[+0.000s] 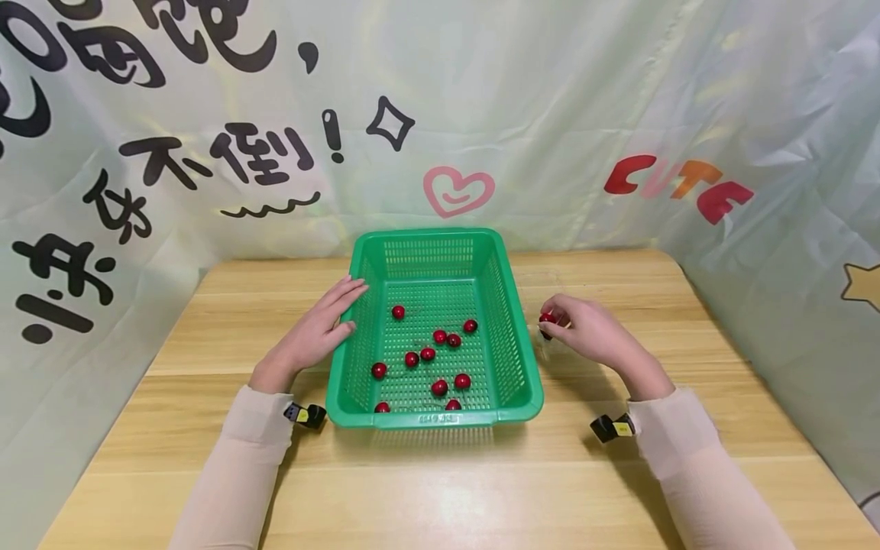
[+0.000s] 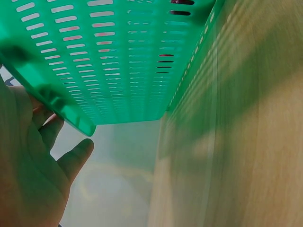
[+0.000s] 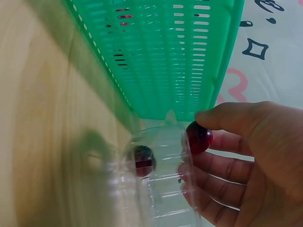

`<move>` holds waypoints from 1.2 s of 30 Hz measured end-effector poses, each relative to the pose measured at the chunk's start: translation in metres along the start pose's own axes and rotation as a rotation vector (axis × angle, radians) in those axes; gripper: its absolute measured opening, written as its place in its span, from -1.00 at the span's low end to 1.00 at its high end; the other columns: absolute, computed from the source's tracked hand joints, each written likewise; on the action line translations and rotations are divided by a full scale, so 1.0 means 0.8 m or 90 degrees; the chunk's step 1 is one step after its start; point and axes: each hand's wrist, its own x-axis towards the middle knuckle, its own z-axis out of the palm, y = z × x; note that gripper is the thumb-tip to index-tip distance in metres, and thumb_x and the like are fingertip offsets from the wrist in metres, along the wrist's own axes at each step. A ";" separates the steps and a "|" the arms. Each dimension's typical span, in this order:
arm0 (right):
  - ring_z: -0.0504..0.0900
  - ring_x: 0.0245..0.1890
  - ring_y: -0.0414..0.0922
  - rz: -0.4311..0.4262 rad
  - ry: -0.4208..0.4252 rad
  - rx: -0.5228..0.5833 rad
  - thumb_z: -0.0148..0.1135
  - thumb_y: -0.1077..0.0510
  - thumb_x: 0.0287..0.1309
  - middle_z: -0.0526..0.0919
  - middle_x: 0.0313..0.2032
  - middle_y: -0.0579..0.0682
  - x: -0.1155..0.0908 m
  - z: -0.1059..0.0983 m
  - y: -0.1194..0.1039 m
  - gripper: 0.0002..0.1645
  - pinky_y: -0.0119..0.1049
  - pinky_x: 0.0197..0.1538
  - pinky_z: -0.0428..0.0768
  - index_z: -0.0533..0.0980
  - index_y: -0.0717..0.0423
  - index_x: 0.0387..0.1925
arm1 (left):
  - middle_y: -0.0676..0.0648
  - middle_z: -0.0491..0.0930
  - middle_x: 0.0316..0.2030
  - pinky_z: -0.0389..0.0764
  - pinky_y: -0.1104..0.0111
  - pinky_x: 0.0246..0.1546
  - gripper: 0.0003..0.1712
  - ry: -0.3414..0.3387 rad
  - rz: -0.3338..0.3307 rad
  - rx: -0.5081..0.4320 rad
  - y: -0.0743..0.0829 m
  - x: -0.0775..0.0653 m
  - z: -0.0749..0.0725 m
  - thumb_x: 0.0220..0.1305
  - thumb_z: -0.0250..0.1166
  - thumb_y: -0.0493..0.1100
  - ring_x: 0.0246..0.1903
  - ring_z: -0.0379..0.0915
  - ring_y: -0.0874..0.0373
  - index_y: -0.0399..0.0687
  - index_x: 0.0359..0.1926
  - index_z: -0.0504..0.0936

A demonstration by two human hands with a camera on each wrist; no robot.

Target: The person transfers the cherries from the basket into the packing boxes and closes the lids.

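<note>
A green plastic basket [image 1: 520,336] holds several dark red cherries [image 1: 428,354] scattered over its slotted floor. My left hand [image 1: 314,330] rests on the basket's left rim with its fingers extended; in the left wrist view the thumb [image 2: 77,158] stands a little apart from the rim. Right of the basket, my right hand [image 1: 593,330] pinches a cherry [image 3: 199,137] between thumb and fingers. That cherry is at the upper edge of a clear ribbed plastic box [image 3: 170,189], where another cherry [image 3: 144,163] shows low inside. The box is hard to make out in the head view.
The wooden table [image 1: 440,489] runs under everything. A pale fabric backdrop [image 1: 550,114] with printed lettering and shapes hangs behind it and along both sides. The basket's walls stand between my two hands.
</note>
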 end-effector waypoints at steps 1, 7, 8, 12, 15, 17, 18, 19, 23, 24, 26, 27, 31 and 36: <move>0.63 -0.25 -0.07 0.003 0.001 -0.002 0.23 0.09 0.29 0.66 -0.30 -0.05 -0.001 0.001 0.001 -0.76 -0.05 -0.19 0.59 0.55 0.14 -0.09 | -0.11 0.06 0.48 0.06 -0.17 0.35 -0.31 0.001 0.002 0.000 0.000 0.000 0.000 0.36 0.05 -0.18 0.49 -0.26 -0.08 -0.10 0.49 0.17; 0.63 -0.33 -0.10 0.008 0.009 -0.025 0.27 0.11 0.25 0.66 -0.36 -0.08 -0.005 0.009 0.007 -0.79 -0.05 -0.22 0.59 0.56 0.14 -0.15 | -0.11 0.07 0.48 0.06 -0.17 0.34 -0.32 0.004 0.005 -0.001 0.000 0.000 0.000 0.36 0.04 -0.17 0.49 -0.26 -0.08 -0.10 0.49 0.17; 0.62 -0.34 -0.11 0.009 0.010 -0.027 0.27 0.10 0.25 0.65 -0.37 -0.09 -0.006 0.010 0.008 -0.79 -0.06 -0.23 0.59 0.56 0.14 -0.15 | -0.10 0.06 0.48 0.06 -0.17 0.35 -0.32 0.003 0.004 -0.002 0.000 0.000 0.000 0.36 0.04 -0.17 0.50 -0.27 -0.05 -0.10 0.49 0.17; 0.60 -0.39 -0.13 0.002 0.017 -0.035 0.29 0.12 0.23 0.64 -0.40 -0.09 -0.009 0.016 0.010 -0.79 -0.09 -0.27 0.58 0.59 0.15 -0.16 | -0.08 0.06 0.49 0.06 -0.17 0.34 -0.32 0.003 0.002 -0.005 0.000 0.000 0.000 0.37 0.04 -0.16 0.50 -0.29 0.00 -0.09 0.49 0.17; 0.58 -0.40 -0.12 -0.003 0.017 -0.045 0.30 0.12 0.22 0.63 -0.41 -0.08 -0.011 0.017 0.011 -0.79 -0.08 -0.28 0.57 0.59 0.16 -0.17 | -0.08 0.05 0.49 0.06 -0.18 0.34 -0.31 0.003 0.000 -0.006 0.000 0.000 -0.001 0.36 0.04 -0.16 0.50 -0.29 0.00 -0.09 0.49 0.17; 0.57 -0.40 -0.11 -0.003 0.011 -0.051 0.30 0.11 0.21 0.62 -0.42 -0.08 -0.012 0.017 0.012 -0.78 -0.07 -0.28 0.56 0.59 0.16 -0.17 | -0.08 0.05 0.49 0.05 -0.18 0.34 -0.31 0.004 -0.001 -0.009 0.000 0.000 -0.001 0.36 0.04 -0.16 0.50 -0.29 0.00 -0.09 0.49 0.17; 0.57 -0.40 -0.11 -0.003 0.008 -0.056 0.30 0.11 0.21 0.62 -0.42 -0.08 -0.013 0.016 0.012 -0.78 -0.06 -0.28 0.55 0.59 0.16 -0.18 | -0.08 0.05 0.49 0.05 -0.18 0.34 -0.31 0.004 -0.001 -0.009 0.000 -0.001 -0.001 0.36 0.04 -0.16 0.50 -0.29 0.00 -0.09 0.49 0.17; 0.58 -0.40 -0.10 -0.003 0.005 -0.059 0.30 0.11 0.21 0.62 -0.42 -0.08 -0.013 0.017 0.013 -0.78 -0.05 -0.28 0.55 0.59 0.16 -0.18 | -0.08 0.05 0.49 0.05 -0.18 0.35 -0.31 0.004 -0.001 -0.009 0.000 -0.001 -0.002 0.36 0.04 -0.16 0.50 -0.29 0.01 -0.08 0.49 0.17; 0.60 -0.38 -0.09 0.000 -0.007 -0.067 0.32 0.11 0.19 0.64 -0.41 -0.07 -0.017 0.018 0.016 -0.81 -0.02 -0.25 0.56 0.59 0.12 -0.21 | -0.09 0.06 0.48 0.06 -0.18 0.34 -0.31 0.003 0.004 -0.006 0.000 0.000 -0.002 0.35 0.05 -0.17 0.50 -0.27 -0.05 -0.10 0.49 0.17; 0.61 -0.38 -0.09 0.002 -0.010 -0.068 0.32 0.10 0.19 0.64 -0.41 -0.07 -0.017 0.019 0.017 -0.81 -0.02 -0.25 0.56 0.59 0.11 -0.21 | -0.09 0.06 0.48 0.06 -0.18 0.34 -0.31 0.002 0.004 -0.005 0.000 0.000 -0.001 0.35 0.05 -0.17 0.50 -0.26 -0.05 -0.11 0.48 0.17; 0.61 -0.37 -0.08 0.005 -0.013 -0.066 0.32 0.10 0.20 0.64 -0.41 -0.07 -0.018 0.020 0.018 -0.82 -0.01 -0.25 0.56 0.59 0.10 -0.21 | -0.09 0.06 0.48 0.07 -0.18 0.34 -0.31 0.001 0.002 -0.004 0.001 0.000 -0.001 0.34 0.05 -0.17 0.50 -0.27 -0.05 -0.11 0.48 0.18; 0.61 -0.38 -0.08 0.005 -0.015 -0.065 0.31 0.10 0.20 0.64 -0.41 -0.07 -0.018 0.021 0.019 -0.82 -0.01 -0.25 0.55 0.59 0.10 -0.21 | -0.09 0.06 0.48 0.07 -0.18 0.34 -0.31 0.000 0.002 -0.004 0.001 0.000 -0.001 0.34 0.05 -0.17 0.50 -0.27 -0.05 -0.11 0.48 0.18; 0.60 -0.37 -0.10 0.008 -0.030 -0.065 0.29 0.07 0.22 0.64 -0.41 -0.09 -0.018 0.024 0.020 -0.80 -0.02 -0.24 0.56 0.59 0.09 -0.18 | -0.10 0.06 0.48 0.07 -0.18 0.34 -0.31 -0.001 0.001 -0.004 0.001 0.000 -0.001 0.34 0.05 -0.18 0.50 -0.27 -0.05 -0.11 0.48 0.18; 0.57 -0.41 -0.14 0.016 -0.055 -0.059 0.28 0.04 0.23 0.61 -0.45 -0.15 -0.017 0.026 0.022 -0.77 -0.04 -0.26 0.53 0.58 0.06 -0.15 | -0.09 0.06 0.48 0.07 -0.18 0.34 -0.31 0.001 0.000 -0.007 0.000 0.000 0.000 0.34 0.04 -0.18 0.50 -0.28 -0.02 -0.10 0.48 0.18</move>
